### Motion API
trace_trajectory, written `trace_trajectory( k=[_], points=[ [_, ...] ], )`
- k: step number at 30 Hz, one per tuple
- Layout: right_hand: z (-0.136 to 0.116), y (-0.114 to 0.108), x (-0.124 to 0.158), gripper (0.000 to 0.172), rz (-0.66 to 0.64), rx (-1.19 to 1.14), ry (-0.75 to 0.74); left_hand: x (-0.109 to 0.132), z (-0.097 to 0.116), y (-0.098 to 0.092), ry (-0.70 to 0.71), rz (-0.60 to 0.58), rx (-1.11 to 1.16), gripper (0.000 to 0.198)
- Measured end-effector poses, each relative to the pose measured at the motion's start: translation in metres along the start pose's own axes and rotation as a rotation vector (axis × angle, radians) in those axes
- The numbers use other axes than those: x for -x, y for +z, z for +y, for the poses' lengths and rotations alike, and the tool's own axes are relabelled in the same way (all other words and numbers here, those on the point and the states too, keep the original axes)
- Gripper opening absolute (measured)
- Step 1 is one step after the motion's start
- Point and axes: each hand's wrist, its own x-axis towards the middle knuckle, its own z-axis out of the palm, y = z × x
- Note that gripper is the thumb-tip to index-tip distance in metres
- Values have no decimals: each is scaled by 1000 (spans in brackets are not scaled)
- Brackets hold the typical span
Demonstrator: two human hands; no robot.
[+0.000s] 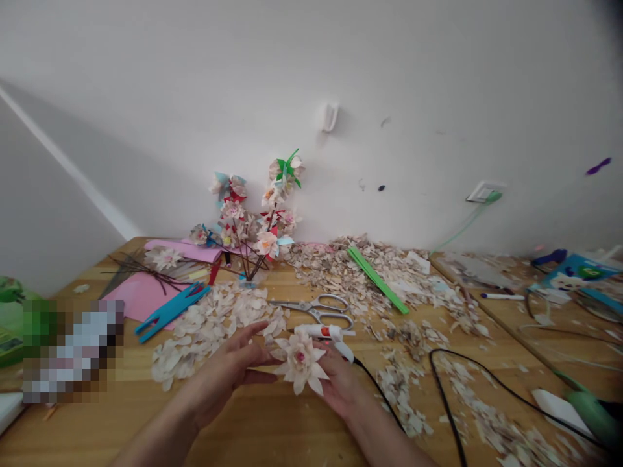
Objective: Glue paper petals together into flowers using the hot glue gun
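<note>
A handmade flower [302, 362] with pale pointed petals and a pink centre faces up, just above the table's front part. My right hand [343, 383] is closed on it from the right and below; the petals cover some of its fingertips. On the other side my left hand [246, 357] has its fingers stretched apart, with the tips at the petals' left edge. Right behind the flower lies a white hot glue gun [318, 333] with an orange mark and a black cord. Beyond that are metal scissors [316, 308], their blades pointing left.
Loose pale petals [214, 324] lie left, and dried scraps [335, 266] spread along the wall. Finished flowers on stems [248, 253] stand at the back. Green strips [377, 279], blue strips [172, 311] and pink paper [134, 295] lie about. A black cord [440, 383] loops at right.
</note>
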Motion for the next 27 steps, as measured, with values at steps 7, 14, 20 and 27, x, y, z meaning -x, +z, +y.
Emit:
trace_trajectory(
  k=[7, 14, 20, 27],
  points=[
    [2, 1, -2, 19, 18, -13, -4, -4, 2, -3, -19, -33, 32, 71],
    [1, 5, -1, 15, 59, -77, -28, -5, -1, -4, 54, 43, 4, 79],
    [-2, 8, -2, 16, 31, -93, -21, -19, -6, -7, 244, 58, -247, 75],
    [0, 6, -3, 12, 11, -74, -21, -33, -19, -12, 331, 55, -248, 73]
  ],
)
